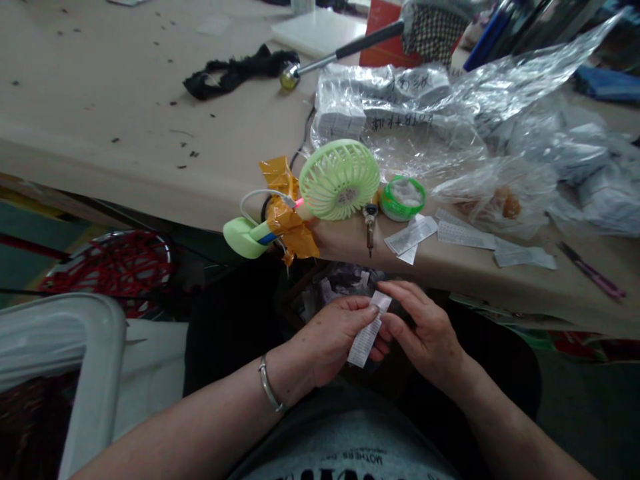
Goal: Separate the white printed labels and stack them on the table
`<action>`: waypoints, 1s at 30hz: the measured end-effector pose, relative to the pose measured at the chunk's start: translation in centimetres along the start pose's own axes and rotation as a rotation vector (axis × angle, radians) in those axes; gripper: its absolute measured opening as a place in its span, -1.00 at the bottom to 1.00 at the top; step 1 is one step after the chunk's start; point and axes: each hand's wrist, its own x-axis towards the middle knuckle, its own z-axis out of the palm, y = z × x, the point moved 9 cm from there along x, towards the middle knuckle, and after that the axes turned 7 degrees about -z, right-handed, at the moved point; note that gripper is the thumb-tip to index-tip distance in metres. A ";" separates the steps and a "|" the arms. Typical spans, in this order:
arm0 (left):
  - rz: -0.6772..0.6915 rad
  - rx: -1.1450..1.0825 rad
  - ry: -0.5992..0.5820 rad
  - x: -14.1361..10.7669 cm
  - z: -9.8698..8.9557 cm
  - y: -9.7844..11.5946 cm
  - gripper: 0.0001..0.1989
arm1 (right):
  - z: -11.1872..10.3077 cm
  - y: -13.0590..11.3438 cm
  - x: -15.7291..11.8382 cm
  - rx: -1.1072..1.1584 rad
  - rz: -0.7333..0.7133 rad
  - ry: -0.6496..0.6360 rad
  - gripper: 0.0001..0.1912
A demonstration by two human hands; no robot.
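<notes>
Over my lap, my left hand pinches a narrow white label covered in small print, with the thumb on top of it. My right hand is just beside the label, thumb and fingers apart; whether its fingertips touch the label's edge I cannot tell. More printed labels lie in a small pile at the table edge. A strip of similar labels stretches to their right. Below my hands, an open container with scraps in it is partly hidden.
A green fan is taped at the table edge. Nearby stand a screwdriver-like metal tool and a green-rimmed tub. Small scissors lie at right. Clear plastic bags fill the back right. A white bin stands at left.
</notes>
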 end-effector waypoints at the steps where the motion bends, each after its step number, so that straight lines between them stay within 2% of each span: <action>1: 0.007 -0.001 0.001 0.0 -0.1 0.0 -0.81 | 0.2 -0.3 0.1 -0.035 -0.018 -0.012 -0.64; 3: 0.010 -0.005 0.004 0.0 -0.2 0.0 -0.82 | 0.5 -0.5 0.2 -0.055 -0.032 -0.017 -0.65; 6: 0.026 -0.020 0.021 -0.2 -0.5 0.2 -0.82 | 0.4 -0.2 0.3 0.026 0.025 0.056 -0.64; 11: 0.073 0.020 0.087 -0.8 -0.8 1.1 -0.82 | 1.7 2.5 0.1 0.499 0.362 0.167 -0.84; 15: 0.133 0.085 0.142 -1.2 -1.0 1.8 -0.79 | 3.1 3.5 0.5 0.728 0.474 0.192 -0.86; 22: 0.241 0.204 0.193 -1.5 -1.1 3.2 -0.78 | 3.2 3.5 1.6 0.742 0.458 0.205 -0.86; 25: 0.366 0.335 0.250 -1.8 -1.4 4.6 -0.80 | 2.8 3.1 2.2 0.706 0.428 0.219 -0.87; 30: 0.604 0.626 0.410 -2.8 -1.8 7.6 -0.85 | 1.4 2.4 3.4 0.546 0.334 0.285 -0.90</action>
